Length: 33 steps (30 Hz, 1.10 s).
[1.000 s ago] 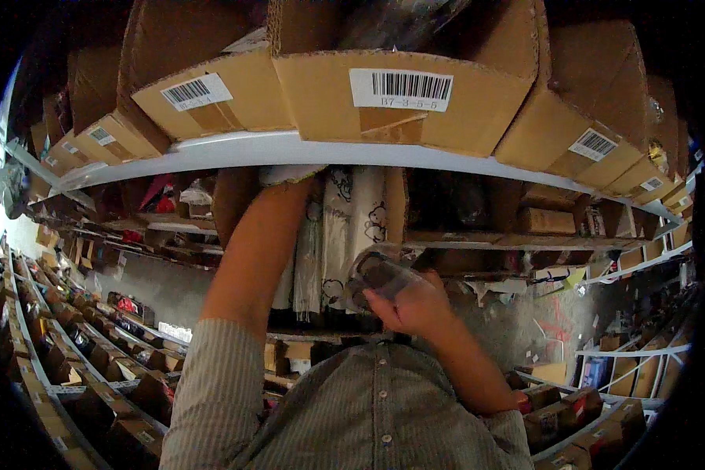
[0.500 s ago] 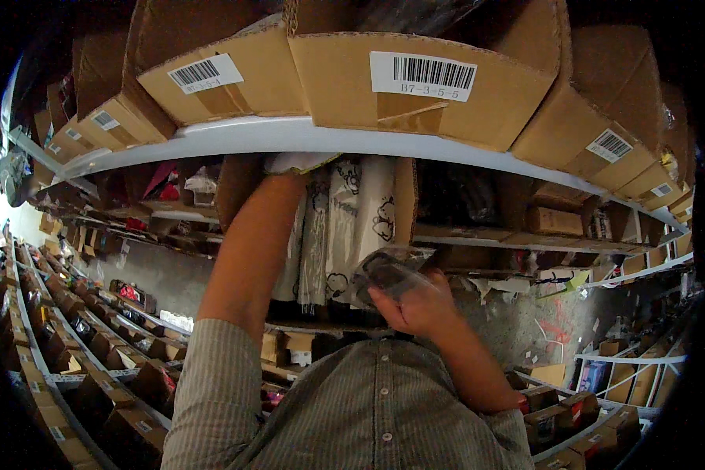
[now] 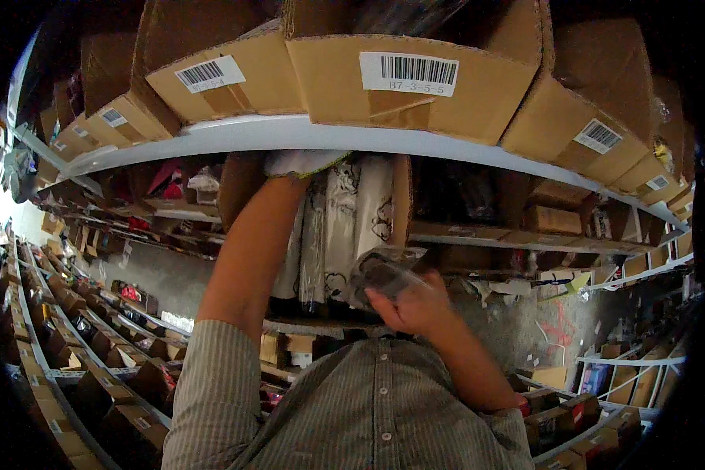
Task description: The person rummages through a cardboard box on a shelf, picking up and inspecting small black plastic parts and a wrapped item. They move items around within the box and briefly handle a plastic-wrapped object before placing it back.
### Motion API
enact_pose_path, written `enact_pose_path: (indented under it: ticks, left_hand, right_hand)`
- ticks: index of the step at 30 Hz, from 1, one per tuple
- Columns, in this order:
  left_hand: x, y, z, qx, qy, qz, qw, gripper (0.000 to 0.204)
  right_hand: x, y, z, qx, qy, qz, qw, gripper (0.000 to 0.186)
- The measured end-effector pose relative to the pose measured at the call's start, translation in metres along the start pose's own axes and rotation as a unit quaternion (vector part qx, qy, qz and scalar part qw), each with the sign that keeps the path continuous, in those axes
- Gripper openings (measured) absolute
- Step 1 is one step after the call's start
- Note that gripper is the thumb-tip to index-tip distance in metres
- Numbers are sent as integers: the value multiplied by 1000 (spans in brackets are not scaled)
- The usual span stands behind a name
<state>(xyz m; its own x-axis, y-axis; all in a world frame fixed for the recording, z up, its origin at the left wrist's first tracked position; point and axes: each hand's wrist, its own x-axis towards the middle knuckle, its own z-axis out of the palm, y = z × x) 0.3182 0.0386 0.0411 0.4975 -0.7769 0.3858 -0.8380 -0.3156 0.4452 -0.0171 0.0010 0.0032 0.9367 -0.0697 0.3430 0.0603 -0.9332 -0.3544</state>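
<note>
My left hand (image 3: 294, 164) reaches deep into an open cardboard box (image 3: 402, 200) below the shelf edge. A white glove-like cuff with a yellow-green rim shows at its wrist; the fingers are hidden. Beside that forearm, several long white rolls (image 3: 341, 227) in clear plastic, some printed with black drawings, lie side by side in the box. My right hand (image 3: 424, 305) is closed on a clear plastic bag (image 3: 384, 274) with something dark grey inside, held over the near end of the rolls. What the dark item is cannot be made out.
Above, a pale metal shelf beam (image 3: 235, 141) carries a row of cardboard boxes (image 3: 462, 110) with barcode labels. Dark bins with packed goods flank the open box. Lower left, further racks (image 3: 63, 337) of boxes stand; a small carton (image 3: 556, 219) sits at the right.
My left hand has drawn back slightly, so more of the white cuff shows. My right hand still holds the bag, almost unmoved. The view has shifted a little.
</note>
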Motion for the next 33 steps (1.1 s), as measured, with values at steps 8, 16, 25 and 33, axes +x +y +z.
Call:
enact_pose_path:
  ticks: [8,16,25,33]
  left_hand:
    - [1,4,2,3,0,1,1000,55]
    - [6,7,1,2,0,8,1000,54]
    - [10,8,-4,6,-10,6,1000,54]
    - [6,15,-2,5,-21,7,1000,54]
  right_hand:
    - [8,-14,-22,-21,-38,-48,998,48]
    - [4,-5,-15,-44,-65,-54,995,55]
    - [12,-4,-11,5,-29,-2,1000,59]
    - [12,-5,-12,-17,51,-67,996,28]
